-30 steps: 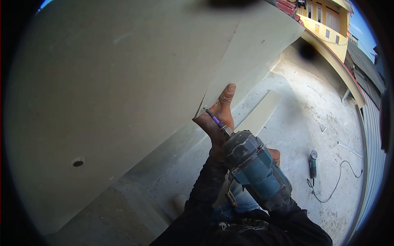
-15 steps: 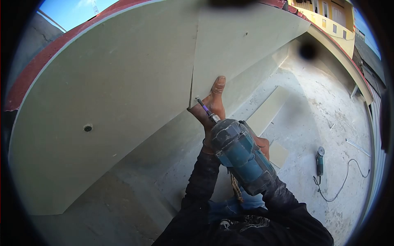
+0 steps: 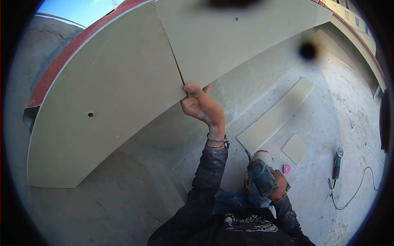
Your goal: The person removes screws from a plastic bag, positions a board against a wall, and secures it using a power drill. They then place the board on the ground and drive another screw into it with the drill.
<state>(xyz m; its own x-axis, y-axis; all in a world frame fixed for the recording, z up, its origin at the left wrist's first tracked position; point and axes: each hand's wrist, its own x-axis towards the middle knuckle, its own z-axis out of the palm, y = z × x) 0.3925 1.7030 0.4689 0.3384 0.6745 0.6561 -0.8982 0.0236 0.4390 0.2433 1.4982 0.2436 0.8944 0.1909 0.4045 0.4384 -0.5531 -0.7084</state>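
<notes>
Two pale boards, the left board [image 3: 106, 90] and the right board [image 3: 221, 45], meet at a narrow dark seam. At the lower end of that seam my left hand [image 3: 202, 105] pinches the boards' edge, thumb on the face and other fingers partly behind. My right hand [image 3: 280, 184] is wrapped round the handle of a teal and black power driver [image 3: 262, 177], held low in front of my body. The driver's bit points up and left, away from the boards.
On the concrete floor [image 3: 320, 119] lie a long pale strip [image 3: 279, 112], a small square offcut [image 3: 294, 149], a pink tape measure [image 3: 287, 169] and an angle grinder [image 3: 337, 164] with its cord. A red edge [image 3: 53, 78] borders the left board.
The driver has moved down and away from the seam in my right hand. My left hand has turned, its thumb now resting at the seam. The view has shifted, showing the tape measure.
</notes>
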